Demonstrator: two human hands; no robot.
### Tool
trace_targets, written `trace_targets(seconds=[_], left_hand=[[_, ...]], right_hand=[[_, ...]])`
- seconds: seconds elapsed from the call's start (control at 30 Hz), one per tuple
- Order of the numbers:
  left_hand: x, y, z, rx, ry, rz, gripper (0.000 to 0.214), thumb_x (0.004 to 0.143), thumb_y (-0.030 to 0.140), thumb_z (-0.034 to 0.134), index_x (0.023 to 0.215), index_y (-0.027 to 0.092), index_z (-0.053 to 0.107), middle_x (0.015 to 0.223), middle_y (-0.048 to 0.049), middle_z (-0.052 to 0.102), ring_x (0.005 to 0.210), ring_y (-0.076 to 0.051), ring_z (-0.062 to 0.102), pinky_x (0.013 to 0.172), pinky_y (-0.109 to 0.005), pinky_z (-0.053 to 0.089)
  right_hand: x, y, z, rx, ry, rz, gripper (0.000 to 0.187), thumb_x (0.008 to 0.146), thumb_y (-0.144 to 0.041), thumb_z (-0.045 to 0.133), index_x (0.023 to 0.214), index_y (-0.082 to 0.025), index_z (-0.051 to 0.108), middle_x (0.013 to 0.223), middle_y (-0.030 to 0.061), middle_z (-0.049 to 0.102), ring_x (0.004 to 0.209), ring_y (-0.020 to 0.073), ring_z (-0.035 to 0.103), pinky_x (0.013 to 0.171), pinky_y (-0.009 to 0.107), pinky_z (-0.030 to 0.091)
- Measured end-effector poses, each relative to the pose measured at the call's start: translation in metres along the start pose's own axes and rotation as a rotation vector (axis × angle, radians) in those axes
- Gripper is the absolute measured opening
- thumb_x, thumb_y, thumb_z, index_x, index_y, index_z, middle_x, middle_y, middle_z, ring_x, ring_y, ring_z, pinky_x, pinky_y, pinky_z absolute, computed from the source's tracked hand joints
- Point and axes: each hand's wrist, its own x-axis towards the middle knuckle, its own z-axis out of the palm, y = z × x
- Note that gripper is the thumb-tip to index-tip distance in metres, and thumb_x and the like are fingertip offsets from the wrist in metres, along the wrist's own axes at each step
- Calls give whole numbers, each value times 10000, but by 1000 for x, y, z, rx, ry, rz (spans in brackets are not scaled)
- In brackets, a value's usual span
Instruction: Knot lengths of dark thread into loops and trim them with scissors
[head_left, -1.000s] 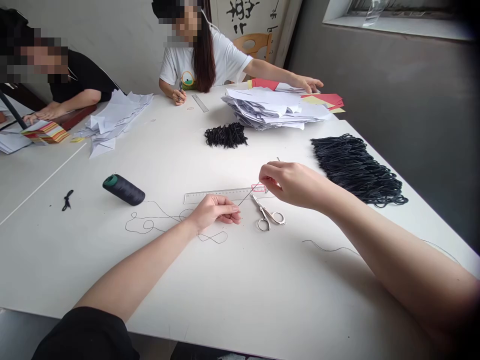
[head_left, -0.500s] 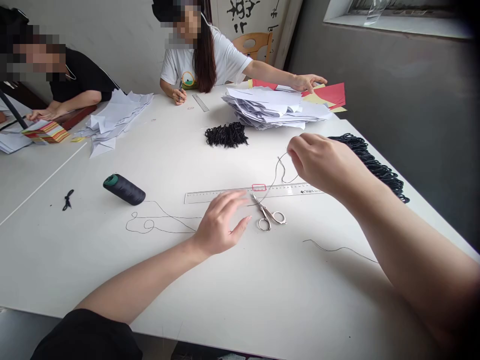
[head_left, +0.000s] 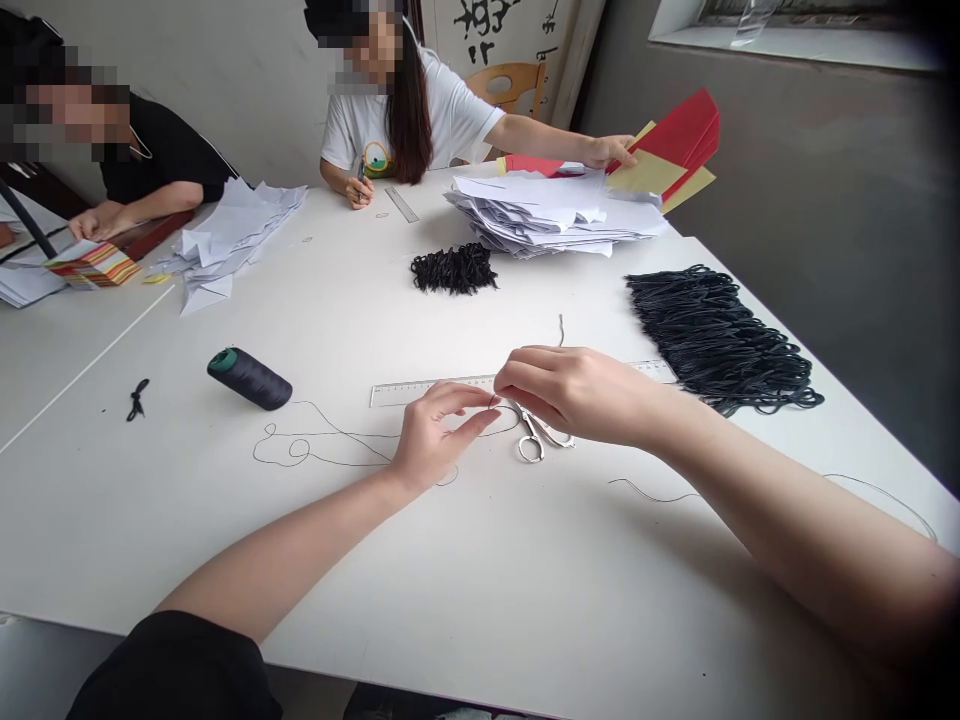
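Observation:
My left hand (head_left: 439, 430) and my right hand (head_left: 574, 388) meet at mid-table over a thin black thread (head_left: 315, 447). Both pinch it where their fingertips touch, just in front of a clear ruler (head_left: 420, 389). The thread trails left in loops toward a dark thread spool (head_left: 249, 378) lying on its side. Small silver scissors (head_left: 536, 440) lie partly under my right hand. A short thread end (head_left: 560, 328) sticks up behind my right hand.
A heap of black cords (head_left: 716, 340) lies at the right and a smaller black bundle (head_left: 452, 270) behind. White paper stacks (head_left: 551, 215) sit at the back. One person across lifts red and yellow sheets (head_left: 671, 150). Another person sits at far left by striped paper (head_left: 91, 265).
My right hand came back from the right and down to meet my left hand at the thread. My left hand went from open to pinching. The person across raised the coloured sheets.

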Motion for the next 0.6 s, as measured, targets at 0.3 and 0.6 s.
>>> trace_targets(seconds=[0.3, 0.6], left_hand=[[11, -12, -7, -304, -254, -425, 274, 746, 404, 727, 796, 136, 725, 883, -97, 744, 911, -227, 685, 831, -347, 530], [24, -17, -16, -487, -313, -602, 290, 721, 385, 754, 780, 123, 646, 939, -128, 733, 829, -214, 705, 739, -331, 555]], right_hand=[[0, 15, -11, -301, 179, 379, 272, 964, -195, 327, 876, -157, 582, 820, 108, 615, 658, 174, 514, 567, 287, 358], [-15, 29, -6, -351, -115, 561, 292, 901, -267, 468, 1142, -132, 563, 1008, 136, 643, 559, 162, 549, 474, 274, 320]])
